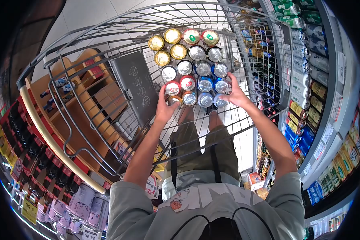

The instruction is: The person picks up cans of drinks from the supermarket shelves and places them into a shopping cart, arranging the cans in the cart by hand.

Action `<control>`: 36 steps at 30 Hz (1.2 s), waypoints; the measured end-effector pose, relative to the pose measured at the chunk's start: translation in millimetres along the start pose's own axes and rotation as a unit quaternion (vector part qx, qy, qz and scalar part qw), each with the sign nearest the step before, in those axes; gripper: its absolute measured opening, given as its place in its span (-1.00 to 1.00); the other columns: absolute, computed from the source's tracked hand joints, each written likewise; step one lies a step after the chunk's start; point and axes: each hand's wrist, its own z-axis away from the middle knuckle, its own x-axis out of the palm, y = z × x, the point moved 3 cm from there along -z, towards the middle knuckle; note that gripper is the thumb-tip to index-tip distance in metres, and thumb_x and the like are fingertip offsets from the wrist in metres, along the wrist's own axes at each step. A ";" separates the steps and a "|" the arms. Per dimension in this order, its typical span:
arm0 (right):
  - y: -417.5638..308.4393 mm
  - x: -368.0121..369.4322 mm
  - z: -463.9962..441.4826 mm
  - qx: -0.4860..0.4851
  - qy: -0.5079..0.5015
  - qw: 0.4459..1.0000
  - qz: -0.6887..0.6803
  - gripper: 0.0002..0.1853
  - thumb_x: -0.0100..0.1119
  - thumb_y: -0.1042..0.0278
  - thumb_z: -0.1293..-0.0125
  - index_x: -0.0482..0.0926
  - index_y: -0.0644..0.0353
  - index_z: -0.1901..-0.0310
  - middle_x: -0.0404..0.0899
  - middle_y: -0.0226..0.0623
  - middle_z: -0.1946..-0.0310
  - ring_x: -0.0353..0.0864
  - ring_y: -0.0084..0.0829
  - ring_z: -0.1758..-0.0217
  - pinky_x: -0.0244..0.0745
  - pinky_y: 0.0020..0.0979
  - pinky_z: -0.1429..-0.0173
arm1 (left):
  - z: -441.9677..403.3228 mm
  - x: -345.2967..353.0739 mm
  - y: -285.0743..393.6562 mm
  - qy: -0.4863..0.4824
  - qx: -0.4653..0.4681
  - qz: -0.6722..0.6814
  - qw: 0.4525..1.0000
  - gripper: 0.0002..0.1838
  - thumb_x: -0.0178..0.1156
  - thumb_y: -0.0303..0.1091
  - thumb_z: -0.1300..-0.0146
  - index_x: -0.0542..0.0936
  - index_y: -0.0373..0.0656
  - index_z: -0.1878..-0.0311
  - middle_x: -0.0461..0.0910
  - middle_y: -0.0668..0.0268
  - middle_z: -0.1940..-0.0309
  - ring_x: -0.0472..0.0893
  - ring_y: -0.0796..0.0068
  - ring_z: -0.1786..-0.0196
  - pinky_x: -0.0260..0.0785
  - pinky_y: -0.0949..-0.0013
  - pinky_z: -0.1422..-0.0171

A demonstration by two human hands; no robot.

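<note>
Several drink cans stand upright in close rows inside a wire shopping cart (286, 72). Gold-topped cans (162, 58) are at the upper left of the group, red-rimmed ones (210, 37) at the upper right, and blue ones (205, 85) at the lower right. My left hand (165, 106) curves around the lower left edge of the group, touching a red can (172, 88) and the orange-rimmed can below it. My right hand (235, 94) lies along the lower right edge, fingers spread against the blue cans. The undersides of my fingers are partly hidden.
A grey folded panel (136, 86) and the cart's pale handle (54, 148) are at the left. Shelves of cans (302, 80) run close along the right. Wooden shelving (74, 124), dark bottles (36, 156) and purple packs (82, 204) lie to the left. My legs are below the cart.
</note>
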 end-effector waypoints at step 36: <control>1.4 16.1 11.3 0.192 -0.108 0.972 -0.080 -0.36 0.56 0.17 -0.13 0.54 0.31 -0.18 0.70 -0.25 0.00 0.65 -0.42 -0.08 0.47 -0.34 -0.23 | 1.3 15.5 -19.5 -0.025 -0.230 0.165 0.959 -0.12 0.61 -0.17 -0.10 0.35 -0.11 -0.43 0.55 0.27 -0.18 0.61 0.46 -0.13 0.60 0.35 -0.06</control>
